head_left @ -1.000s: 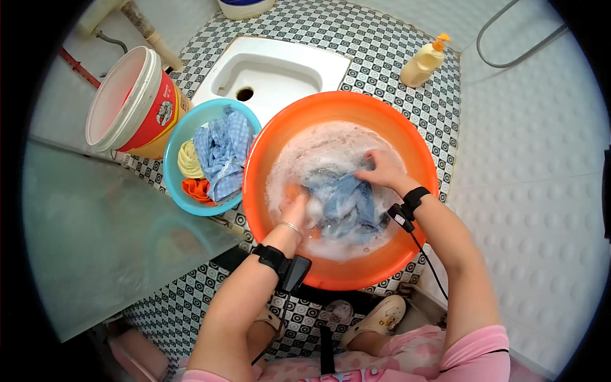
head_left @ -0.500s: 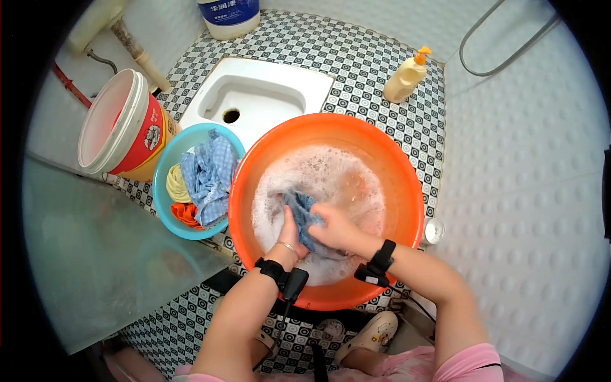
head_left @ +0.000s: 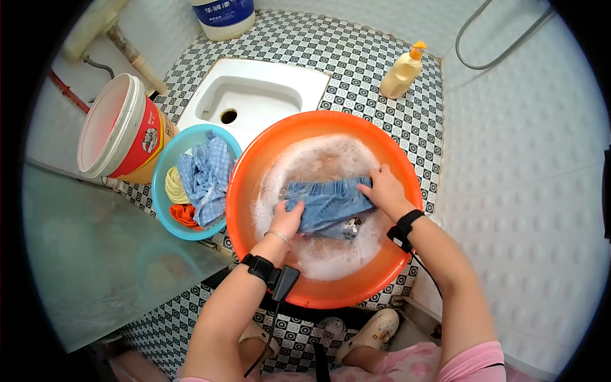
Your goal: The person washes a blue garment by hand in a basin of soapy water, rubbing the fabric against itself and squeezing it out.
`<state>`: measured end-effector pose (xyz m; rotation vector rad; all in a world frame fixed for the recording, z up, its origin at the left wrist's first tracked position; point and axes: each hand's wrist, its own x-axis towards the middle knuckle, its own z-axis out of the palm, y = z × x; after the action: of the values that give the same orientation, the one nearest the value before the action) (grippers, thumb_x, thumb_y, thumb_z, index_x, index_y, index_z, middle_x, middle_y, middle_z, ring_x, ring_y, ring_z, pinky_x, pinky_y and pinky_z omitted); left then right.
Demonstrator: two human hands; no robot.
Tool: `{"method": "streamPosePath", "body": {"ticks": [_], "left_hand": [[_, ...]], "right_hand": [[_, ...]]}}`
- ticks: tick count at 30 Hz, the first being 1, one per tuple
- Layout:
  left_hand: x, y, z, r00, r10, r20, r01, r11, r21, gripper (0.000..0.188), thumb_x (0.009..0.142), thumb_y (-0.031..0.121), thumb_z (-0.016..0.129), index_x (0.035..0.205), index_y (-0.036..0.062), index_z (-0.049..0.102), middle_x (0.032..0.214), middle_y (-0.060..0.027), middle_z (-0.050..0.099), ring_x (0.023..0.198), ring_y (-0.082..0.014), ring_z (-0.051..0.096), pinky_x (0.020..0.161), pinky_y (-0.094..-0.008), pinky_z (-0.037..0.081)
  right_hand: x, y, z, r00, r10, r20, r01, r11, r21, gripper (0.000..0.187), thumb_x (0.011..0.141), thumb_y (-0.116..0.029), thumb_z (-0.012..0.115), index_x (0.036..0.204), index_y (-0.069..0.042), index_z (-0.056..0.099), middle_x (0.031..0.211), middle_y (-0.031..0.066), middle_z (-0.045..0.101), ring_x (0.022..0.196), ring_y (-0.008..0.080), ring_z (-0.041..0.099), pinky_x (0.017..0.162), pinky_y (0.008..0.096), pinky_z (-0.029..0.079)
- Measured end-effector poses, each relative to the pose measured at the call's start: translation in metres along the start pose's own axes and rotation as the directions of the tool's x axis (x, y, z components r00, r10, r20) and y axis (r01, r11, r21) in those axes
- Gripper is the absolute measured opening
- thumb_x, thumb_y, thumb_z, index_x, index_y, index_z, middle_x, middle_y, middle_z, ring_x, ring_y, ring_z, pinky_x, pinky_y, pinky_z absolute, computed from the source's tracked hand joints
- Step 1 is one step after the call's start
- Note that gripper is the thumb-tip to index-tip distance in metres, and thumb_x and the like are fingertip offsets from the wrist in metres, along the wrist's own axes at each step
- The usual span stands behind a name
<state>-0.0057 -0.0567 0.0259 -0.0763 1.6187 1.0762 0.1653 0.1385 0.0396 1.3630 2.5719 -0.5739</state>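
Observation:
A pair of small blue denim shorts [head_left: 331, 205] with a gathered elastic waistband is spread between my two hands, low over the suds in a large orange basin [head_left: 248, 267]. My left hand [head_left: 287, 218] pinches the left side of the shorts, thumb on top. At the right end of the waistband, my right hand [head_left: 385, 188] grips the fabric. A small cartoon patch shows on the lower part of the denim, which touches the foamy water [head_left: 331, 264].
Left of the basin stands a light blue basin [head_left: 167, 219] with blue checked, yellow and orange clothes. Behind are a white squat toilet [head_left: 312, 83], a tall bucket [head_left: 137, 134], a white-and-blue tub [head_left: 226, 28] and a pump bottle [head_left: 401, 75]. A glass panel [head_left: 108, 254] lies left.
The denim was bunched between my closed hands; now it is spread out flat. My right hand has moved right and up, away from my left.

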Motion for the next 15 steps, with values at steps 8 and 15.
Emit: {"method": "streamPosePath", "body": {"ticks": [8, 15], "left_hand": [[0.014, -0.027, 0.013, 0.967, -0.242, -0.083, 0.243, 0.97, -0.003, 0.089, 0.083, 0.068, 0.051, 0.152, 0.0386, 0.003, 0.156, -0.0176, 0.006, 0.136, -0.043, 0.03, 0.099, -0.0683, 0.03], [-0.007, -0.004, -0.003, 0.886, -0.194, 0.421, 0.363, 0.856, -0.368, 0.077, 0.082, 0.078, 0.04, 0.128, 0.0173, 0.052, 0.13, -0.016, 0.053, 0.115, -0.034, 0.055, 0.093, -0.0553, 0.045]], "right_hand": [[0.011, -0.013, 0.108, 0.964, -0.242, 0.11, 0.158, 0.854, 0.495, 0.056, 0.072, -0.027, 0.073, 0.12, -0.004, 0.055, 0.127, 0.0219, 0.053, 0.114, 0.0335, 0.055, 0.092, 0.0401, 0.047], [-0.044, -0.097, 0.07, 0.801, -0.592, -0.091, 0.484, 0.55, 0.68, 0.03, 0.07, -0.009, 0.062, 0.099, -0.004, 0.056, 0.098, 0.018, 0.056, 0.095, 0.0356, 0.054, 0.082, 0.0396, 0.046]]}}
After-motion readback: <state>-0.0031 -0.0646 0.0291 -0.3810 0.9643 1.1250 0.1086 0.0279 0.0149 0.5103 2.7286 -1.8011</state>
